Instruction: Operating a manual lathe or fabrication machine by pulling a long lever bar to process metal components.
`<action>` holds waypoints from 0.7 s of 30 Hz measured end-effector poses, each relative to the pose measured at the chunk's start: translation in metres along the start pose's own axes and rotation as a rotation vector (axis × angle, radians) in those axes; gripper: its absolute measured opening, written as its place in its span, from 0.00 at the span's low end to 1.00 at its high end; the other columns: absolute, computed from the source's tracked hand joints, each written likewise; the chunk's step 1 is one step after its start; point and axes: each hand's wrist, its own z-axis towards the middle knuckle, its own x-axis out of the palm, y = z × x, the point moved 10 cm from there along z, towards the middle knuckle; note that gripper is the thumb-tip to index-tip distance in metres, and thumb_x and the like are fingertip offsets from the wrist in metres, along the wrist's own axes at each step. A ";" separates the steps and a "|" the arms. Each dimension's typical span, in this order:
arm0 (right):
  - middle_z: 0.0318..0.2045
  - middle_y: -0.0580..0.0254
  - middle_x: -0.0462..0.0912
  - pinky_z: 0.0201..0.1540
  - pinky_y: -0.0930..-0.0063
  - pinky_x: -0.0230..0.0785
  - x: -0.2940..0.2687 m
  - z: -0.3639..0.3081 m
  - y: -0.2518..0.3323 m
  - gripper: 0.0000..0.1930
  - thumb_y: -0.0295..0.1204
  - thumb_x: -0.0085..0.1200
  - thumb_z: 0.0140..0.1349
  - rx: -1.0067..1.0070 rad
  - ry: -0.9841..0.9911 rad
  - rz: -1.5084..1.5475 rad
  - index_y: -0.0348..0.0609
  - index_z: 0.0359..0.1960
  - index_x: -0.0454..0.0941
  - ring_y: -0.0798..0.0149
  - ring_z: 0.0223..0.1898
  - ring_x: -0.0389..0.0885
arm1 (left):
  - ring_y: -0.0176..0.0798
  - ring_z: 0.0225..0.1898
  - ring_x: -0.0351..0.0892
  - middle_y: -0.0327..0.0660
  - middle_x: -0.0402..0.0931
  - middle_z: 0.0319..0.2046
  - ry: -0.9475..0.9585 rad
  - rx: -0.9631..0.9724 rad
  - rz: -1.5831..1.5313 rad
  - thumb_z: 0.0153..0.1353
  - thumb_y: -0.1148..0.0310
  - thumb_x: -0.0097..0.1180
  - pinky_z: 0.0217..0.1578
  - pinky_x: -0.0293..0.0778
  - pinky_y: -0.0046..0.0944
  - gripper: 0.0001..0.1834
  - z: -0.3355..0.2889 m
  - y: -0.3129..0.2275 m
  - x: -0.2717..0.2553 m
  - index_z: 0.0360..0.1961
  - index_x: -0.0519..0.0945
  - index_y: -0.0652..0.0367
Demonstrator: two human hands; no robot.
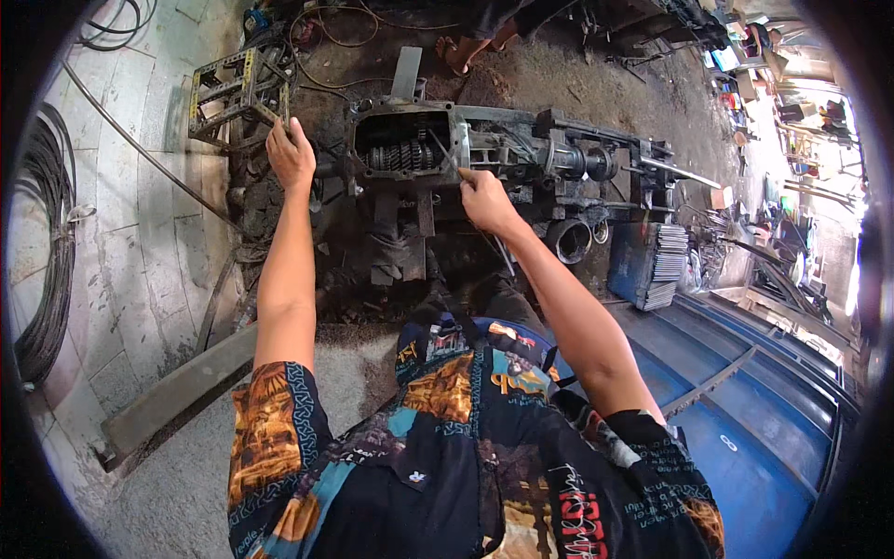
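Note:
An open gearbox housing (406, 107) lies on its side in front of me, with a row of gears (400, 156) showing through its rectangular opening. My right hand (486, 200) is closed at the near right corner of this opening, around a thin metal rod (440, 146). The rod's far end slants in over the gears. Left of the housing, my left hand (291, 156) is raised with its fingers apart and nothing visible in them. It is nearest to the shaft end of the gearbox and a yellow-black metal frame stand (247, 82).
A long linkage assembly (577, 160) extends right from the gearbox. Nearer me stand a metal ring (569, 241) and a blue ribbed block (644, 264). Blue panels (726, 410) lie at right. Cable coils (47, 252) hang at left. Another person's foot (458, 54) is beyond the gearbox.

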 end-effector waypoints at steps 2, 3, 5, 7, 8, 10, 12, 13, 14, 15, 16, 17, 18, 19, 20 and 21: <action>0.40 0.29 0.79 0.52 0.57 0.71 -0.004 -0.002 0.009 0.17 0.24 0.45 0.59 0.003 0.037 -0.026 0.27 0.47 0.77 0.37 0.48 0.78 | 0.56 0.64 0.61 0.54 0.64 0.62 -0.030 0.029 -0.038 0.72 0.46 0.35 0.62 0.60 0.53 0.32 -0.013 -0.005 -0.005 0.64 0.66 0.62; 0.40 0.29 0.79 0.52 0.57 0.71 -0.005 -0.002 0.012 0.17 0.24 0.45 0.59 -0.013 0.051 -0.071 0.27 0.47 0.77 0.37 0.48 0.78 | 0.56 0.64 0.61 0.54 0.64 0.62 -0.059 0.064 -0.083 0.72 0.46 0.36 0.63 0.60 0.53 0.32 -0.017 -0.009 -0.010 0.64 0.66 0.62; 0.40 0.29 0.79 0.52 0.56 0.71 -0.006 -0.001 0.008 0.17 0.24 0.46 0.59 -0.026 0.064 -0.111 0.27 0.47 0.77 0.37 0.48 0.78 | 0.56 0.64 0.60 0.54 0.63 0.62 -0.070 0.063 -0.086 0.72 0.46 0.35 0.62 0.60 0.55 0.32 -0.017 -0.010 -0.014 0.64 0.65 0.61; 0.41 0.29 0.79 0.53 0.57 0.71 -0.009 -0.001 0.000 0.17 0.24 0.46 0.59 -0.048 0.006 -0.096 0.27 0.47 0.77 0.38 0.47 0.79 | 0.56 0.66 0.57 0.55 0.61 0.63 -0.096 0.056 -0.103 0.72 0.46 0.35 0.62 0.60 0.57 0.32 -0.016 -0.011 -0.018 0.65 0.64 0.61; 0.41 0.29 0.79 0.54 0.57 0.71 -0.008 0.000 -0.003 0.17 0.25 0.46 0.60 -0.042 0.017 -0.073 0.27 0.48 0.77 0.38 0.48 0.79 | 0.56 0.66 0.57 0.55 0.61 0.63 -0.100 0.056 -0.100 0.72 0.46 0.35 0.62 0.60 0.57 0.32 -0.015 -0.009 -0.018 0.65 0.64 0.61; 0.42 0.29 0.79 0.54 0.57 0.70 -0.007 0.000 -0.008 0.18 0.25 0.46 0.60 -0.011 -0.001 -0.046 0.27 0.48 0.77 0.38 0.49 0.79 | 0.56 0.66 0.57 0.52 0.61 0.64 -0.037 -0.079 -0.133 0.72 0.44 0.34 0.63 0.59 0.56 0.33 -0.012 0.010 -0.012 0.65 0.65 0.59; 0.42 0.29 0.79 0.55 0.58 0.70 -0.007 -0.003 -0.017 0.18 0.26 0.46 0.60 0.053 -0.041 -0.020 0.27 0.48 0.77 0.39 0.50 0.78 | 0.56 0.66 0.57 0.52 0.60 0.64 -0.009 -0.098 -0.141 0.72 0.44 0.33 0.63 0.58 0.56 0.33 -0.011 0.009 -0.012 0.65 0.65 0.59; 0.43 0.30 0.79 0.55 0.58 0.70 -0.005 -0.006 -0.020 0.18 0.26 0.46 0.61 0.078 -0.059 -0.021 0.27 0.48 0.77 0.39 0.50 0.78 | 0.56 0.66 0.56 0.51 0.60 0.65 0.020 -0.120 -0.151 0.72 0.44 0.33 0.64 0.58 0.56 0.33 -0.011 0.010 -0.010 0.65 0.66 0.58; 0.43 0.29 0.79 0.56 0.58 0.70 -0.003 -0.008 -0.015 0.18 0.26 0.45 0.61 0.063 -0.082 -0.028 0.26 0.48 0.77 0.39 0.50 0.79 | 0.56 0.66 0.56 0.52 0.60 0.64 0.043 -0.099 -0.131 0.72 0.44 0.32 0.64 0.58 0.55 0.33 -0.012 0.011 -0.012 0.65 0.65 0.57; 0.43 0.29 0.79 0.56 0.58 0.69 0.001 -0.010 -0.010 0.18 0.26 0.45 0.61 0.055 -0.070 -0.009 0.26 0.48 0.77 0.39 0.50 0.78 | 0.56 0.66 0.56 0.52 0.60 0.64 0.039 -0.099 -0.131 0.72 0.44 0.32 0.64 0.58 0.55 0.33 -0.015 0.016 -0.012 0.65 0.65 0.57; 0.43 0.29 0.79 0.56 0.58 0.69 0.002 -0.010 -0.008 0.18 0.26 0.45 0.61 0.059 -0.071 -0.014 0.26 0.48 0.77 0.39 0.50 0.78 | 0.57 0.67 0.56 0.52 0.60 0.65 0.052 -0.072 -0.091 0.72 0.44 0.31 0.64 0.58 0.55 0.33 -0.019 0.019 -0.009 0.66 0.64 0.57; 0.43 0.30 0.79 0.56 0.58 0.69 0.003 -0.009 -0.009 0.18 0.26 0.45 0.61 0.066 -0.073 -0.019 0.25 0.48 0.77 0.39 0.50 0.78 | 0.57 0.67 0.56 0.53 0.59 0.65 0.070 -0.045 -0.050 0.72 0.43 0.31 0.64 0.58 0.55 0.33 -0.023 0.018 -0.007 0.67 0.62 0.56; 0.43 0.30 0.79 0.56 0.58 0.69 0.002 -0.008 -0.009 0.18 0.26 0.45 0.61 0.065 -0.073 -0.019 0.25 0.48 0.77 0.39 0.50 0.78 | 0.57 0.66 0.57 0.53 0.58 0.65 0.075 -0.053 -0.054 0.72 0.44 0.33 0.63 0.59 0.55 0.34 -0.029 0.020 -0.005 0.68 0.59 0.58; 0.43 0.30 0.79 0.55 0.59 0.70 0.005 -0.007 -0.012 0.18 0.25 0.45 0.61 0.080 -0.026 0.005 0.26 0.49 0.77 0.40 0.51 0.79 | 0.57 0.66 0.57 0.53 0.58 0.65 0.074 -0.054 -0.054 0.72 0.44 0.33 0.63 0.59 0.55 0.34 -0.033 0.021 -0.004 0.68 0.59 0.58; 0.42 0.30 0.79 0.54 0.60 0.71 0.006 -0.007 -0.010 0.18 0.25 0.45 0.61 0.095 0.023 0.029 0.26 0.49 0.77 0.41 0.51 0.79 | 0.56 0.65 0.58 0.53 0.58 0.65 0.016 -0.063 -0.118 0.72 0.45 0.35 0.62 0.60 0.55 0.34 -0.037 0.020 -0.011 0.68 0.59 0.59; 0.42 0.30 0.79 0.54 0.60 0.71 0.002 -0.005 -0.007 0.18 0.25 0.45 0.61 0.096 0.026 0.029 0.26 0.49 0.77 0.41 0.51 0.79 | 0.56 0.65 0.58 0.53 0.59 0.64 -0.043 -0.072 -0.182 0.72 0.46 0.36 0.62 0.60 0.55 0.34 -0.039 0.019 -0.017 0.68 0.58 0.61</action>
